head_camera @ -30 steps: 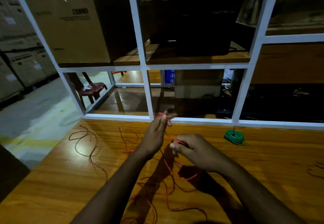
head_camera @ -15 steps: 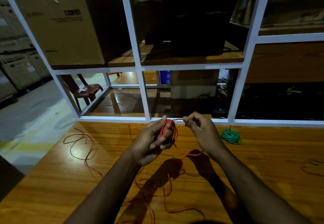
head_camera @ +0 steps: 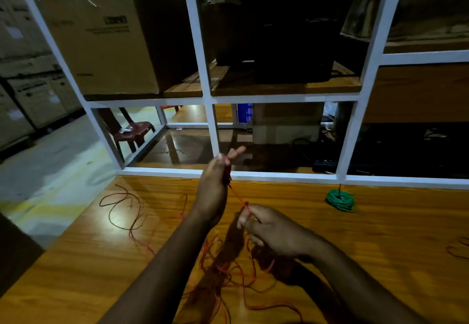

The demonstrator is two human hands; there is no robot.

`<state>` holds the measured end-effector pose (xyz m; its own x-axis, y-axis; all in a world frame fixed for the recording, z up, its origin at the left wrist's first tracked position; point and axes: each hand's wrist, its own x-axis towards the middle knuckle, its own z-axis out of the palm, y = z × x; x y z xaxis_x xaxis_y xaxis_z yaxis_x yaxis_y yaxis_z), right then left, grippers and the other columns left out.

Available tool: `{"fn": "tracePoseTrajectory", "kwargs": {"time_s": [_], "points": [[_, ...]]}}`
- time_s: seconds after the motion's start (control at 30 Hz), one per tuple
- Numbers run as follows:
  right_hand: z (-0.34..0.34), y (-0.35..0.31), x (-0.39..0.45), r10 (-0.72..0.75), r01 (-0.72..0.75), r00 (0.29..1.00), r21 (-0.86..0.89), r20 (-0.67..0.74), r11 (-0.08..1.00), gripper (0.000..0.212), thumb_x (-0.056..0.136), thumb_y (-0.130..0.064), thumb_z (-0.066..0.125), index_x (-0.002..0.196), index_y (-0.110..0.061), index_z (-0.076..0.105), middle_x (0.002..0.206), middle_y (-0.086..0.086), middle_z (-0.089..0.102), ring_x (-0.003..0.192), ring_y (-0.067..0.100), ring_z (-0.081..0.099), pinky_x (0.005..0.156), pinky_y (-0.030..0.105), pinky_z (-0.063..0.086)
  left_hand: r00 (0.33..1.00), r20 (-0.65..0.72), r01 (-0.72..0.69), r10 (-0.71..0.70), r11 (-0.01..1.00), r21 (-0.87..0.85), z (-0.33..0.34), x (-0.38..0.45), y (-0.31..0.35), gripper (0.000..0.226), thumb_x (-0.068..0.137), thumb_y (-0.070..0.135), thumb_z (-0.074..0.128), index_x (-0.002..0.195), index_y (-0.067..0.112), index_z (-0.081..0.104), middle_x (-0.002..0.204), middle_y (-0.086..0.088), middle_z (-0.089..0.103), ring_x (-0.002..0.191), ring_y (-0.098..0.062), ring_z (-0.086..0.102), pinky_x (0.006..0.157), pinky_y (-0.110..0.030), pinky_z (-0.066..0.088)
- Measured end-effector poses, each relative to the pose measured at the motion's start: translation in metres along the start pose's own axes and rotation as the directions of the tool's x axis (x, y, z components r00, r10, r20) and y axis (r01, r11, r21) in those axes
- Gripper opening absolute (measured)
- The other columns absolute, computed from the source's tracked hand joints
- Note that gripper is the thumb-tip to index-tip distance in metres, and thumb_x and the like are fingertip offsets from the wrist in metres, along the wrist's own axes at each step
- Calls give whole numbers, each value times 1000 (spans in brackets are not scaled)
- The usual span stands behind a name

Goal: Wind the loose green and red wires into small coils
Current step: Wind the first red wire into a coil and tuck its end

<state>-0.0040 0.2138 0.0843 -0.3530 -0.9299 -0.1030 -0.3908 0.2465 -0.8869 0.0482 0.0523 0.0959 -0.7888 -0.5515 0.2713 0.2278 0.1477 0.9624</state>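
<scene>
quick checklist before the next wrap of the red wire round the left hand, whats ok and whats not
1. Left hand keeps the started red coil in its grip: ok, though the number of turns cannot be told.
2. Right hand pinches the red wire: ok.
3. The stretch between the hands is taut and straight: ok.
4. Slack feeds freely: not ok, the loose red wire lies tangled on the table under the arms.
5. Green coil finished and out of the way: ok, it lies apart near the white frame.
6. Far loops of red wire free of snags: cannot tell.
</scene>
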Motion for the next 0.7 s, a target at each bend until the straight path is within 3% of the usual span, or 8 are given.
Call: {"fn": "tracePoseTrajectory", "kwargs": {"time_s": [0.1, 0.2, 0.33, 0.43, 0.5, 0.53, 0.6, 0.7], "points": [[-13, -17, -5, -84, 70, 990, -130, -110, 989, 22, 105, -36, 43, 98, -26, 62, 67, -13, 57, 58, -4, 50, 59, 20, 39, 994, 51, -109, 97, 896, 431, -3, 1, -14, 40, 109, 35, 28, 94, 13, 58, 99, 8, 72, 105, -7, 65, 88, -29, 50], [-33, -20, -2, -169, 124, 877, -127, -450, 984, 21, 103, -30, 48, 89, -29, 64, 78, -19, 62, 73, -8, 55, 64, 20, 39, 991, 129, -85, 28, 882, 463, -5, -5, -18, 43, 108, 38, 31, 85, 14, 58, 64, 2, 60, 60, -11, 60, 65, -35, 51], [-53, -3, 6, -188, 137, 756, -130, -627, 982, 16, 97, -33, 60, 86, -23, 67, 77, -8, 63, 73, 4, 57, 66, 27, 44, 919, 359, 131, -164, 985, 114, 8, -25, 1, 45, 109, 35, 33, 80, 12, 58, 59, -1, 40, 50, -16, 42, 58, -31, 43], [-59, 8, 9, -95, 118, 710, -15, -698, 993, 33, 88, -44, 69, 75, -15, 63, 64, 4, 55, 60, 20, 50, 58, 31, 40, 858, 467, 413, -214, 827, -381, 16, -33, 15, 38, 107, 36, 37, 79, 15, 52, 54, 1, 38, 37, -9, 36, 56, -27, 48], [-52, 12, 14, -71, 104, 771, 14, -633, 994, 45, 93, -48, 62, 73, -7, 66, 70, 16, 63, 67, 30, 58, 62, 34, 43, 857, 486, 469, -169, 644, -605, 22, -34, 24, 39, 105, 34, 37, 78, 13, 56, 64, -6, 61, 51, -16, 63, 65, -32, 59], [-45, 14, 17, -48, 91, 816, 46, -575, 995, 44, 97, -40, 58, 75, -4, 67, 71, 15, 66, 67, 29, 60, 64, 35, 44, 864, 489, 468, -121, 554, -688, 25, -33, 27, 43, 105, 32, 35, 78, 11, 60, 81, -15, 71, 74, -25, 74, 75, -38, 62], [-26, 18, 19, 0, 81, 887, 155, -462, 985, 34, 102, -17, 50, 74, -3, 64, 59, 1, 63, 55, 13, 54, 58, 30, 40, 877, 479, 441, -35, 454, -774, 30, -31, 33, 46, 108, 29, 29, 84, 7, 61, 122, -30, 65, 120, -40, 63, 103, -47, 52], [-3, 14, 7, 50, 39, 957, 297, -286, 954, 40, 108, -32, 36, 79, -13, 56, 48, -9, 44, 41, 4, 34, 43, 22, 27, 943, 333, 303, -28, 490, -817, 27, -18, 38, 33, 108, 27, 29, 95, 11, 55, 142, -28, 53, 139, -35, 48, 116, -43, 35]]}}
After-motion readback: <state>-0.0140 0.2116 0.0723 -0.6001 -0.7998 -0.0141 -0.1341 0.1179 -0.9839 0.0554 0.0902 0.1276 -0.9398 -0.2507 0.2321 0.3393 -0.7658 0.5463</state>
